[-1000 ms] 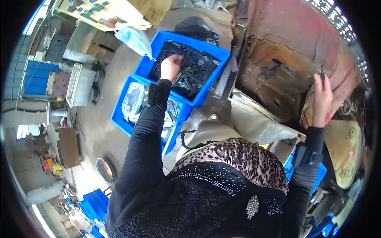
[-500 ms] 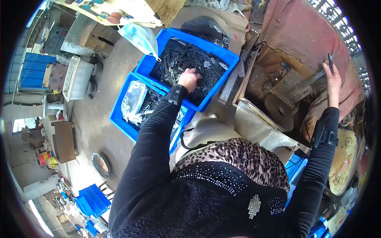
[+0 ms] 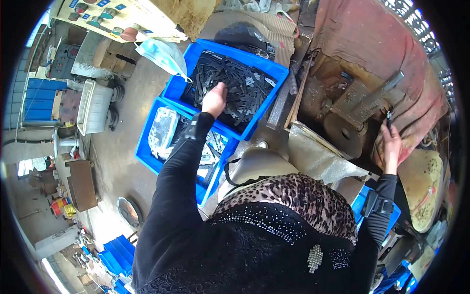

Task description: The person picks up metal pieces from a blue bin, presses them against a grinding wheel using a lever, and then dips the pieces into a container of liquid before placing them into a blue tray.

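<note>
My left hand (image 3: 214,100) is over the near-left part of a blue bin (image 3: 272,102) heaped with flat dark metal strips (image 3: 237,81). Its fingers are curled together, and whatever they may grip is hidden. Off to the right, my right hand (image 3: 390,142) pinches a small dark metal strip (image 3: 389,117) that points away from me. That hand is beside the red cloth, right of an open grinding machine with a round grinding wheel (image 3: 338,132). A second blue bin (image 3: 142,139) stands nearer, holding a clear plastic bag (image 3: 163,126) and loose lighter strips (image 3: 210,149).
A blue face mask (image 3: 164,55) hangs below a control panel (image 3: 107,19) at the far left. Reddish cloth (image 3: 362,29) covers the machine's far side. A wooden board (image 3: 299,93) edges the wheel pit. A white tub (image 3: 89,108) and a round pan (image 3: 129,212) stand to the left.
My right hand has come down and nearer to me, still with a strip in it. My left hand has drawn slightly left within the bin. The view has shifted a little.
</note>
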`<control>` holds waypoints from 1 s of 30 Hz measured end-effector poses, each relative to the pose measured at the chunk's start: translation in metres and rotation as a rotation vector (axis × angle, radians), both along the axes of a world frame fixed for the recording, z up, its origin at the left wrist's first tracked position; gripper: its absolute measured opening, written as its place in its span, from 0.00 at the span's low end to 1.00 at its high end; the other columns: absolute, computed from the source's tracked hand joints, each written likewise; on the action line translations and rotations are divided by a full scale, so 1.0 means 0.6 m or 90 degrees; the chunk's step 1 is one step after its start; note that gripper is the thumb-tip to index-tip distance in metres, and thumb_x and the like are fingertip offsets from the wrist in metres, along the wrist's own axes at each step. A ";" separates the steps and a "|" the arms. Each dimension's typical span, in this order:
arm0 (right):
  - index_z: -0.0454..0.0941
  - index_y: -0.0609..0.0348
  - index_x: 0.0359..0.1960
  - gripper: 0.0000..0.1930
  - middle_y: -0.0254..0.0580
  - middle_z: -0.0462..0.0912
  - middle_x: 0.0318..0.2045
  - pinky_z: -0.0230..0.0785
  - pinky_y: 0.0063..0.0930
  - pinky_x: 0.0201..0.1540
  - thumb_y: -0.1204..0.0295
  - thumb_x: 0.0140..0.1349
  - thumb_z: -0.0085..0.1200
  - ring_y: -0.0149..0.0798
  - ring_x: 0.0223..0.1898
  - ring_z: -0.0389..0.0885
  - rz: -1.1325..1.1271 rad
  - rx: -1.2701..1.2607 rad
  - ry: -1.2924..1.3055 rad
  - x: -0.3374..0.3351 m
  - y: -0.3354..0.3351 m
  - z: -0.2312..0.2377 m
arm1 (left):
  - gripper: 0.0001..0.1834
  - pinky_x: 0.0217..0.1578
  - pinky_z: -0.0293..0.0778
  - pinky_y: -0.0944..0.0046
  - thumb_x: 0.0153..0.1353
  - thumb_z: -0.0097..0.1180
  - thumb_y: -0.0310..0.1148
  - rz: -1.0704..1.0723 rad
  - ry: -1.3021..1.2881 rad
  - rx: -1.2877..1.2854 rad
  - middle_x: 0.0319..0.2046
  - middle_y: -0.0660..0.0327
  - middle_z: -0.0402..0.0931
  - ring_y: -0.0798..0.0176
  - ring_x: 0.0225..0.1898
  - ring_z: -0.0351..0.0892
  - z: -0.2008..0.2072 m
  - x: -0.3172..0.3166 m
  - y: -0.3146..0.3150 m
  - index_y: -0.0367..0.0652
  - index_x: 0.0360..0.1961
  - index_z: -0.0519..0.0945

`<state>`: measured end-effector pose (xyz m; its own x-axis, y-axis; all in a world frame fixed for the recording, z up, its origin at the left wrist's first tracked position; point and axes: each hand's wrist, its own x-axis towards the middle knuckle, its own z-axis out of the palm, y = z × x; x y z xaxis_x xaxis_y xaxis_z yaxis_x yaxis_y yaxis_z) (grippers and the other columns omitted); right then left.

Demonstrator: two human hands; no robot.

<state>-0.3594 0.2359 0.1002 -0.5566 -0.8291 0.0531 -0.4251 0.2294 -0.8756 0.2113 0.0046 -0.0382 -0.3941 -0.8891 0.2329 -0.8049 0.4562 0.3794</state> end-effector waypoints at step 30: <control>0.74 0.60 0.30 0.10 0.54 0.79 0.25 0.72 0.53 0.34 0.66 0.62 0.49 0.59 0.31 0.80 -0.141 0.098 0.281 0.130 0.021 -0.114 | 0.09 0.33 0.72 0.51 0.67 0.50 0.31 -0.360 0.206 0.052 0.28 0.44 0.77 0.41 0.29 0.76 0.136 -0.427 0.114 0.37 0.42 0.78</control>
